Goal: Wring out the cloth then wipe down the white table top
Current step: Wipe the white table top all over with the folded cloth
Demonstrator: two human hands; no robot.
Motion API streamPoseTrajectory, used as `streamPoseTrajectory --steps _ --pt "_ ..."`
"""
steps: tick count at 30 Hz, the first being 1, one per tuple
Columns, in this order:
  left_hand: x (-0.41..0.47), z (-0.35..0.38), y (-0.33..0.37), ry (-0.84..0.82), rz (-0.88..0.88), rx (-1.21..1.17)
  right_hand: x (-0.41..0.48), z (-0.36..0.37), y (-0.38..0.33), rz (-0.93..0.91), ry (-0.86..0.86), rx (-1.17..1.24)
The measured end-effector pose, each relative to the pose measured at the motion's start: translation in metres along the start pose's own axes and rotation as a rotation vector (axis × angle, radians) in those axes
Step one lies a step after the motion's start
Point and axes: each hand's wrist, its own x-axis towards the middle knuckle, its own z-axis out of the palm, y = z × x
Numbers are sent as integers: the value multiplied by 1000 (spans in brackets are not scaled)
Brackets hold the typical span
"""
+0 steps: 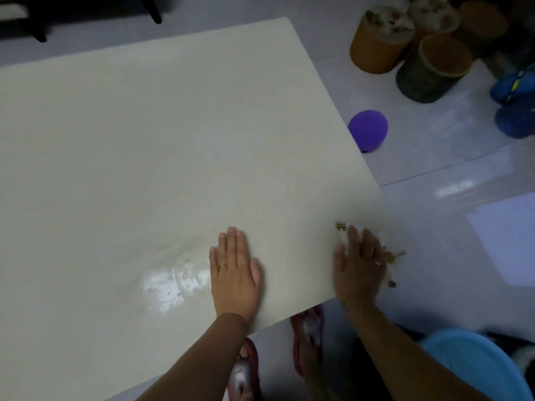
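The white table top fills most of the view, with a wet shiny patch near its front edge. My left hand lies flat on the table, fingers together, holding nothing. My right hand presses flat on a white cloth with small yellow and dark markings, at the table's right front corner. Most of the cloth is hidden under that hand; bits of it show at the fingertips and past the table edge.
On the floor to the right lie a purple balloon, several round stools and blue shoes. A blue basin sits at the lower right. My feet in red sandals stand below the table's edge.
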Motion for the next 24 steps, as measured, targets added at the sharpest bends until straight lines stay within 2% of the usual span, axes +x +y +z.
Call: streamPoseTrajectory --steps 2,5,7,8,9,12,14,16,17,21,24 --pt "12 6 16 -6 20 -14 -29 18 -21 -131 -17 -48" --pt "28 13 32 -10 48 4 -60 31 -22 -605 -85 -147" --pt "36 18 38 -7 62 12 -34 24 4 -806 -143 -183" --pt "40 20 41 -1 56 9 -15 19 21 -801 -156 -212" --pt "45 21 45 5 51 8 4 14 38 -716 -143 -232" --pt "59 26 56 10 62 39 47 -6 74 -284 -76 -176" --pt "64 32 60 1 50 68 49 -5 65 -98 -41 -134" --pt "64 37 61 3 29 88 35 3 37 -7 6 -113" --pt "64 39 61 7 24 94 22 10 22 -42 14 -119" --pt "64 38 62 -8 31 110 -15 26 6 -547 -116 -147" --pt "65 35 64 -8 26 98 37 9 40 -936 -162 -240"
